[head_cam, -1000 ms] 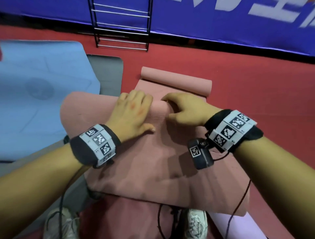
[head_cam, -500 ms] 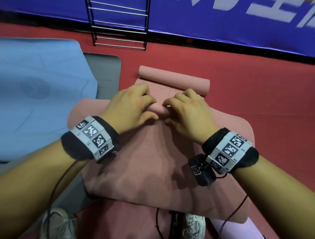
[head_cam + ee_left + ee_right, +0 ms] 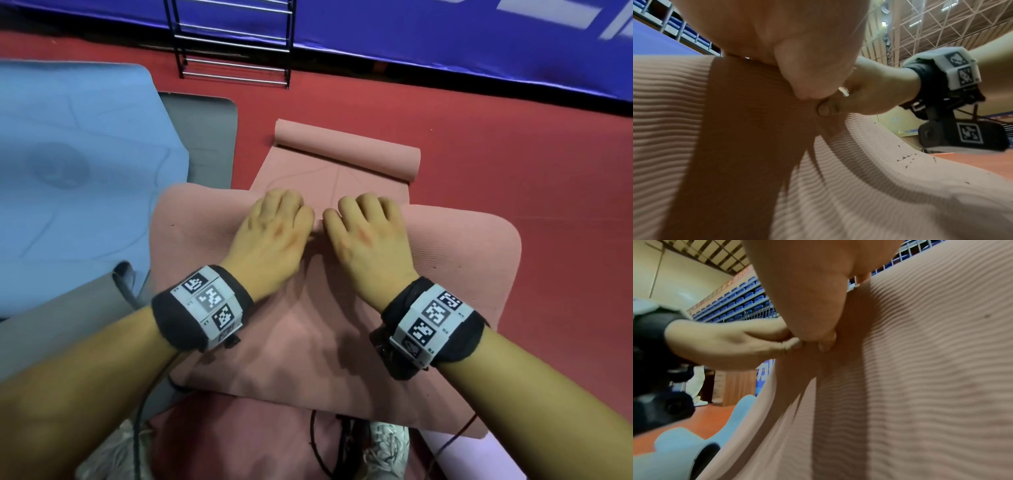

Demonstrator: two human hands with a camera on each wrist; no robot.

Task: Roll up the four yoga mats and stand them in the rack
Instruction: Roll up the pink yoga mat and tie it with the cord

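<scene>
A pink yoga mat (image 3: 291,342) lies lengthwise on the red floor, its near end turned over into a broad loose roll with the ribbed underside up. My left hand (image 3: 274,236) and right hand (image 3: 366,236) sit side by side on the crest of that roll. Their fingers curl over its far side and the thumbs press into the ribbed mat (image 3: 859,194). The mat's far end (image 3: 346,154) is curled up in a small roll. The black wire rack (image 3: 233,44) stands beyond it against the blue banner.
A blue mat (image 3: 68,164) lies spread at the left over a grey mat (image 3: 205,137), whose near end is partly rolled. A lilac mat (image 3: 479,459) shows at the bottom right. My shoes (image 3: 383,448) and cables are under the pink roll. Red floor (image 3: 513,154) lies to the right.
Both hands came together at the middle of the fold and slid forward, so their fingers now wrap its far side. The turned-over part has moved toward the curled far end.
</scene>
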